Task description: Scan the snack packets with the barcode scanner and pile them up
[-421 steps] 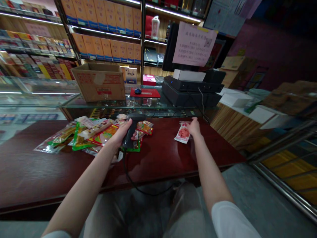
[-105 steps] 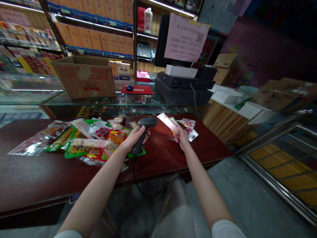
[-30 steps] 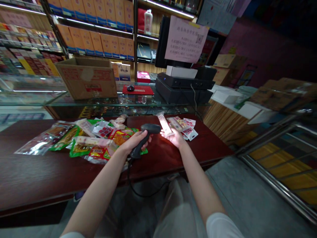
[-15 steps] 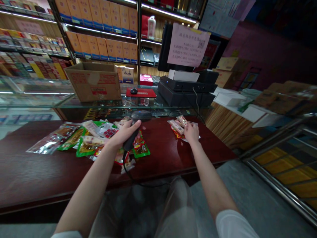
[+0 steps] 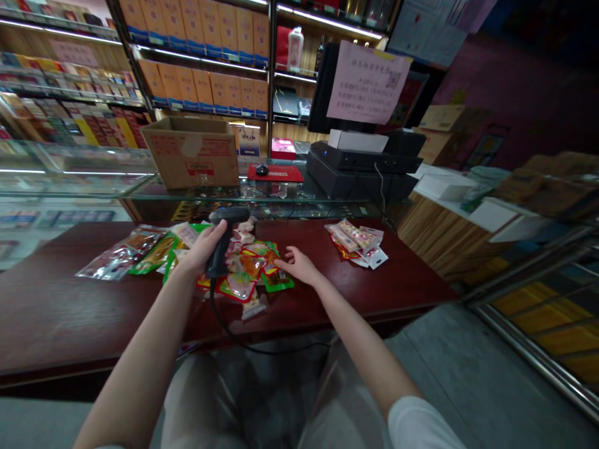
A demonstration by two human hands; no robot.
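My left hand (image 5: 206, 249) is closed round the handle of a black barcode scanner (image 5: 219, 249), held above a spread of snack packets (image 5: 246, 265). The scanner's cable drops over the table's front edge. My right hand (image 5: 299, 265) has its fingers apart at the right side of that spread, beside a green-edged packet (image 5: 277, 282); whether the fingertips touch it I cannot tell. A smaller pile of snack packets (image 5: 355, 240) lies farther right, with pale wrapped bars on top. My left hand and the scanner hide part of the left spread.
The dark red table (image 5: 322, 293) runs across in front of me. Behind it stands a glass counter with a cardboard box (image 5: 191, 153), a mouse (image 5: 262, 169) on a red mat, and a monitor (image 5: 322, 93) over a black cash drawer (image 5: 360, 181). A metal railing (image 5: 538, 349) is at right.
My right hand has put the wrapped bar on the right pile, let go, and moved left to the packet spread. My left hand has shifted left with the scanner. The view has turned slightly.
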